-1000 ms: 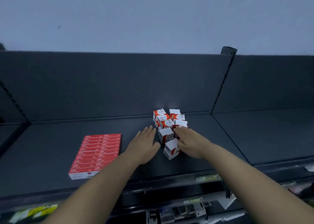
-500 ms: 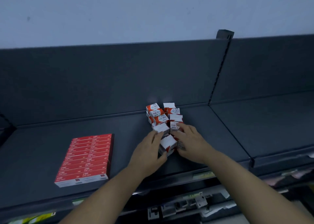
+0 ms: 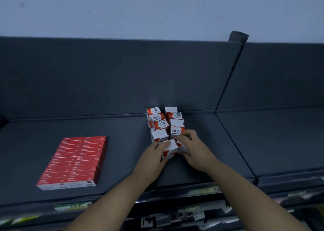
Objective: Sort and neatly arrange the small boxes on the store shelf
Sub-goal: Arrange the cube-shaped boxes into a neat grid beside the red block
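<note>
Several small red-and-white paper clip boxes (image 3: 164,123) stand in two rows on the dark shelf (image 3: 122,143), reaching back to the rear panel. At the front of the rows, my left hand (image 3: 152,158) grips the nearest small box (image 3: 171,146) from its left side, fingers curled over the top. My right hand (image 3: 194,150) holds the boxes just to the right of it, with fingers bent over them and fingertips touching the box (image 3: 177,131) behind. Both hands hide the lower parts of the front boxes.
A flat block of several long red boxes (image 3: 75,162) lies on the shelf to the left. A slotted upright post (image 3: 228,80) divides this shelf from the bay on the right. Price labels (image 3: 72,206) run along the front rail; lower shelves hold blurred items.
My left hand moved right from the bare shelf onto the front box and curled round it. My right hand closed in on the boxes beside it. The camera shifted slightly.
</note>
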Demonstrator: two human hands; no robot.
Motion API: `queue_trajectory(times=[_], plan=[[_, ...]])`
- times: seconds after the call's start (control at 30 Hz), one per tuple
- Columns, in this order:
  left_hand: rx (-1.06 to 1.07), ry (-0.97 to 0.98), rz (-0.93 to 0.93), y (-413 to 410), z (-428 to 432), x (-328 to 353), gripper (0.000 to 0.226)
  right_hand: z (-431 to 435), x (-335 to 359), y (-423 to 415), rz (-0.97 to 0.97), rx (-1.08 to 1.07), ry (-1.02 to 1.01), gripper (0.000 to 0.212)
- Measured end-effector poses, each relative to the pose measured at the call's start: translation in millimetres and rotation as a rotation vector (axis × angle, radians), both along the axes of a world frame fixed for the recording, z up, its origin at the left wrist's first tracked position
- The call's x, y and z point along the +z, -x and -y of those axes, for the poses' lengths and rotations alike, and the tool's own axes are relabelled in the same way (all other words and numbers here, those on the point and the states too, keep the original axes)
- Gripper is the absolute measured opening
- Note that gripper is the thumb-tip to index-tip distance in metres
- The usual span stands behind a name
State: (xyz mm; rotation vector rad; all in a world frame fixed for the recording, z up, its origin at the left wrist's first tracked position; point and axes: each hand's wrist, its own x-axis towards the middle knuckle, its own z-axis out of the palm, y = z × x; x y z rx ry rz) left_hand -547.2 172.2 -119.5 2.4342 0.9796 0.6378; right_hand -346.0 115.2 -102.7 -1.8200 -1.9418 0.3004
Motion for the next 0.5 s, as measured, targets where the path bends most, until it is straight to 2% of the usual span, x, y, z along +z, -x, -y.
queue_trajectory(times=[0.17, 0.3, 0.5], plan=[[0.067, 0.088, 0.122, -14.1, 1.5, -2.6, 0.052, -3.1, 1.8, -20.4, -0.037, 0.036, 0.056, 0.057], [0.111, 0.253, 0.278, -17.3, 4.2, -5.3, 0.048, 2.8, 1.4, -21.9, -0.203, -0.028, 0.057, 0.059], [0.183, 0.153, 0.322, -18.8, 9.7, -3.4, 0.045, 16.4, 7.2, -23.5, -0.421, -0.173, 0.017, 0.039]])
